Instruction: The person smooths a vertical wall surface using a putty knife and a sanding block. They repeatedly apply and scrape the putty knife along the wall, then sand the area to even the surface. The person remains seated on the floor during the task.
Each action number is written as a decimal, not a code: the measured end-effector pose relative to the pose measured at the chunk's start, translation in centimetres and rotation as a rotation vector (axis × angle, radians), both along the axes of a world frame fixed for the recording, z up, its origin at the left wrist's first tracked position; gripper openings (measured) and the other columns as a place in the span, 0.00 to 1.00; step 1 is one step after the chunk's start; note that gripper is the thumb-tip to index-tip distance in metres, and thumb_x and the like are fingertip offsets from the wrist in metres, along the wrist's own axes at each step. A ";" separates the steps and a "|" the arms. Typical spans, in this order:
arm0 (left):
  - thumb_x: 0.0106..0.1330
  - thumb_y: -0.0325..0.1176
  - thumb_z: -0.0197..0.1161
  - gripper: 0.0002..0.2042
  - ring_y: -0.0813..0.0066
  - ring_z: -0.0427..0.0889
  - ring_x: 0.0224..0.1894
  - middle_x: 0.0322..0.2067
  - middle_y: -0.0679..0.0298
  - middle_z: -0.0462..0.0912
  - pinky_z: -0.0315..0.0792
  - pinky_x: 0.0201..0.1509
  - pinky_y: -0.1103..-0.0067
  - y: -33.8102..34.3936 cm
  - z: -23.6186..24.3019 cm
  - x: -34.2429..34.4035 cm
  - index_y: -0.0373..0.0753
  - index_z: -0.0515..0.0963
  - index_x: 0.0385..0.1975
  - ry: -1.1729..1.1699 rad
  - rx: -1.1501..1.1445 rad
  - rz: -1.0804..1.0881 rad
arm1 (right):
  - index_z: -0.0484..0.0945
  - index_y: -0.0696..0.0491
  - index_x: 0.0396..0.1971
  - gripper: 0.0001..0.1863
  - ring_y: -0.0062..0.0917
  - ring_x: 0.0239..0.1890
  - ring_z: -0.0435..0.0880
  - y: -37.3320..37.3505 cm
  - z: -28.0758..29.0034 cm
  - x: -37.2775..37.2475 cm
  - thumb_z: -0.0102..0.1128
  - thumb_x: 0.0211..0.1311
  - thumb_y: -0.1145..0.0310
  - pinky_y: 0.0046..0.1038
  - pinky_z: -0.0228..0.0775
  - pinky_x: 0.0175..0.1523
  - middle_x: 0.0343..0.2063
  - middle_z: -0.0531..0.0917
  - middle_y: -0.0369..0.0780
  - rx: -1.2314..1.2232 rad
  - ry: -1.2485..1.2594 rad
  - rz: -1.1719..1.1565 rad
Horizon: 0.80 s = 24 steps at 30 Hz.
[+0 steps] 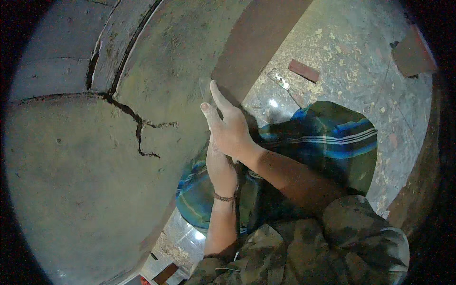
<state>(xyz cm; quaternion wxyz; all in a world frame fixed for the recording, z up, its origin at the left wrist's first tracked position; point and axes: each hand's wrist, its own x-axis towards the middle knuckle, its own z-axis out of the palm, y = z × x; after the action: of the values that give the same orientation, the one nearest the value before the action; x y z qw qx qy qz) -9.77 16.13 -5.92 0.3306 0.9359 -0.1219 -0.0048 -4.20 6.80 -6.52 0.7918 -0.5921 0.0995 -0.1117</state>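
My two hands are pressed together in front of a grey-green plastered surface. My right hand reaches in from the right, with a finger and what looks like its thumb stretched out and apart; pale dust covers its skin. Under it lies my left hand, with a dark beaded bracelet at the wrist. The left fingers are hidden behind the right hand. I see no object between the hands. Blue and green plaid cloth covers my bent legs just below them.
A dark, jagged crack runs across the plastered surface, bordered above by a brown band. On the speckled floor lie a reddish block and a shiny flat strip. A brown box-like object stands far right.
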 end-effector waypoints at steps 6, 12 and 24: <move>0.69 0.29 0.54 0.18 0.46 0.79 0.55 0.53 0.47 0.81 0.72 0.57 0.65 0.8 -0.5 -0.1 0.29 0.75 0.56 0.010 0.022 0.005 | 0.57 0.65 0.72 0.33 0.47 0.69 0.70 0.6 -0.4 -0.1 0.52 0.75 0.62 0.34 0.60 0.71 0.63 0.72 0.64 -0.099 -0.057 -0.053; 0.70 0.29 0.54 0.17 0.45 0.78 0.57 0.55 0.46 0.80 0.71 0.59 0.64 0.7 -0.6 0.5 0.30 0.75 0.57 -0.001 -0.039 0.016 | 0.58 0.65 0.72 0.34 0.44 0.70 0.69 0.6 -0.4 0.5 0.52 0.75 0.60 0.36 0.59 0.72 0.64 0.71 0.63 -0.076 -0.133 -0.139; 0.71 0.30 0.54 0.17 0.47 0.78 0.58 0.56 0.47 0.80 0.72 0.58 0.65 -0.4 -0.6 1.6 0.30 0.75 0.56 -0.043 0.047 -0.049 | 0.61 0.60 0.72 0.34 0.42 0.67 0.73 -0.6 -0.6 1.5 0.55 0.73 0.58 0.33 0.60 0.70 0.61 0.76 0.59 0.042 0.073 -0.077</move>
<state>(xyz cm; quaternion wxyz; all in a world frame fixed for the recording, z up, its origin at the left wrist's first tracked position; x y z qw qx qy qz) -8.20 15.77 -6.52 0.3058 0.9400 -0.1515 0.0047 -2.69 6.18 -7.07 0.7952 -0.5747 0.1531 -0.1183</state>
